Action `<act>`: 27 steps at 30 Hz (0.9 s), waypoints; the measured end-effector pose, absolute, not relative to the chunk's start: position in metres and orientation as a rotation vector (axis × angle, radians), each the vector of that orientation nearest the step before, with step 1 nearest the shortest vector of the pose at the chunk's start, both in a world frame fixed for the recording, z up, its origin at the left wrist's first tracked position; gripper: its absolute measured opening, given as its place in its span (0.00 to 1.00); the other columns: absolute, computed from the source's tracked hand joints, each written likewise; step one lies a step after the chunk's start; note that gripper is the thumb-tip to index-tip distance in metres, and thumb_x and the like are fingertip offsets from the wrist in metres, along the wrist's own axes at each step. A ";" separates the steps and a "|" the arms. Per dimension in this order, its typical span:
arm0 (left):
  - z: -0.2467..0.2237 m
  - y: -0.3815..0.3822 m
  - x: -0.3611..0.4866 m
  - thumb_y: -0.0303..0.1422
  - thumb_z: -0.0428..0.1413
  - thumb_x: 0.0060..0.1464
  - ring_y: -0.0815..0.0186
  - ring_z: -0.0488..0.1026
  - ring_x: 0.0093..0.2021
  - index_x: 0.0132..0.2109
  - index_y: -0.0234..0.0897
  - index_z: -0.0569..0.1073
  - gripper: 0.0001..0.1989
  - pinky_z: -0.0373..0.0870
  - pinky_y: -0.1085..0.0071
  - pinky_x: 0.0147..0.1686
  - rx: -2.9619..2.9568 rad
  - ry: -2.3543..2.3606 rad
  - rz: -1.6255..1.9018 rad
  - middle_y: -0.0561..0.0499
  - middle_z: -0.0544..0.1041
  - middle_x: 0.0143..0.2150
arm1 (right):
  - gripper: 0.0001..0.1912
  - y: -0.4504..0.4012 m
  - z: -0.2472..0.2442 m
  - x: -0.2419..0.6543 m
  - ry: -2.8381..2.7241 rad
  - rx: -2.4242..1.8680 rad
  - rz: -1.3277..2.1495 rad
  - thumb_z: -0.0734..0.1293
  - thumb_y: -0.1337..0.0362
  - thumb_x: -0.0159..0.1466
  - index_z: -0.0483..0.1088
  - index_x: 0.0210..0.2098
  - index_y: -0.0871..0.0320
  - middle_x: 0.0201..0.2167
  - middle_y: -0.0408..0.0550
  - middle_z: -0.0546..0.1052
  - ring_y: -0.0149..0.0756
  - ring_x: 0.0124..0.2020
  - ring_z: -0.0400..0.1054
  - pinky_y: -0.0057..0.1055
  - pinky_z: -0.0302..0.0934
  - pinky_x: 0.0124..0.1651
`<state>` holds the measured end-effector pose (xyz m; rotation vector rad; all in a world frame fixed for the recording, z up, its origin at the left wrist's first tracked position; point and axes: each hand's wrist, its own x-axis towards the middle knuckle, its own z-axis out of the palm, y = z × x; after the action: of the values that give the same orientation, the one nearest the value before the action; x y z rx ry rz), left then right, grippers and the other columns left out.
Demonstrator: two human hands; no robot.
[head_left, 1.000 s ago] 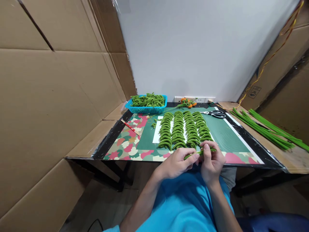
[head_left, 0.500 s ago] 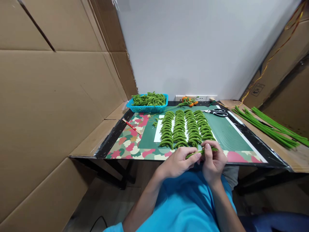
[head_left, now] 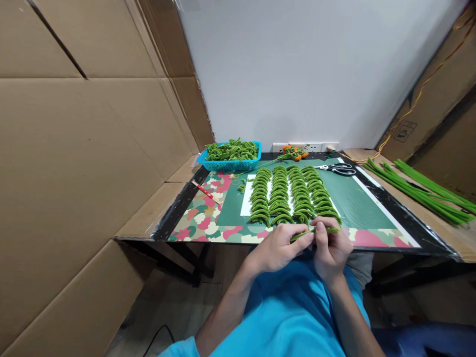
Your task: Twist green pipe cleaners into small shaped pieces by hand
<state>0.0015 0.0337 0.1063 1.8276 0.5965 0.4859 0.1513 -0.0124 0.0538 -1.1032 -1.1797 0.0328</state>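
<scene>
Close to the table's front edge, a short green pipe cleaner piece [head_left: 332,230] is pinched between my two hands. My left hand [head_left: 283,246] closes on one end with thumb and fingers. The other end sits in the closed fingers of my right hand [head_left: 330,250], its tip poking out to the right. The fingertips nearly meet and cover the middle of the piece. Just beyond them, curved green pipe cleaner pieces [head_left: 281,195] lie in several columns on a white sheet [head_left: 246,202] over a green cutting mat [head_left: 360,201].
A blue basket [head_left: 229,165] heaped with green pieces stands at the back left. Orange flowers on a stem [head_left: 296,152] lie near the wall socket strip [head_left: 315,147]. Black-handled scissors [head_left: 341,169] rest at back right, long green pipe cleaners [head_left: 420,193] farther right, a red-wrapped stick [head_left: 206,192] left.
The view has shifted slightly, so the table sits a little differently in frame. Both hands keep their grip on the green piece; my fingertips have moved only slightly.
</scene>
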 end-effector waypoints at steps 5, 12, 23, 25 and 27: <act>0.105 0.034 0.002 0.54 0.53 0.70 0.70 0.61 0.32 0.35 0.37 0.68 0.25 0.55 0.72 0.31 1.835 0.616 0.469 0.57 0.65 0.29 | 0.09 -0.012 0.051 0.152 -1.241 -1.062 -0.028 0.63 0.63 0.75 0.75 0.41 0.54 0.31 0.41 0.79 0.30 0.28 0.71 0.29 0.63 0.33; 0.106 0.035 0.002 0.56 0.51 0.70 0.70 0.62 0.31 0.35 0.36 0.69 0.27 0.56 0.73 0.30 1.806 0.586 0.472 0.57 0.65 0.28 | 0.10 -0.012 0.051 0.152 -1.234 -1.075 -0.004 0.64 0.62 0.75 0.76 0.40 0.55 0.31 0.41 0.78 0.30 0.27 0.70 0.29 0.62 0.31; 0.107 0.035 0.002 0.58 0.51 0.70 0.70 0.63 0.31 0.36 0.36 0.69 0.28 0.57 0.73 0.31 1.818 0.612 0.464 0.56 0.66 0.28 | 0.10 -0.012 0.049 0.153 -1.241 -1.073 -0.001 0.63 0.61 0.75 0.75 0.40 0.55 0.32 0.43 0.79 0.31 0.29 0.72 0.29 0.64 0.33; 0.107 0.035 0.002 0.58 0.51 0.70 0.70 0.62 0.31 0.36 0.36 0.69 0.28 0.57 0.73 0.30 1.818 0.608 0.465 0.56 0.66 0.28 | 0.10 -0.011 0.050 0.153 -1.242 -1.065 -0.007 0.63 0.62 0.75 0.75 0.39 0.55 0.32 0.43 0.79 0.31 0.29 0.72 0.29 0.64 0.33; 0.107 0.035 0.002 0.58 0.51 0.70 0.70 0.62 0.31 0.36 0.36 0.69 0.28 0.57 0.73 0.30 1.816 0.602 0.467 0.56 0.65 0.28 | 0.10 -0.011 0.051 0.152 -1.246 -1.058 -0.006 0.63 0.62 0.75 0.75 0.40 0.55 0.32 0.42 0.79 0.30 0.28 0.72 0.29 0.64 0.32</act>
<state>0.0016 0.0351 0.1066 1.8160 0.6017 0.4672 0.1522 -0.0113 0.0514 -1.0583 -1.2458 -0.0061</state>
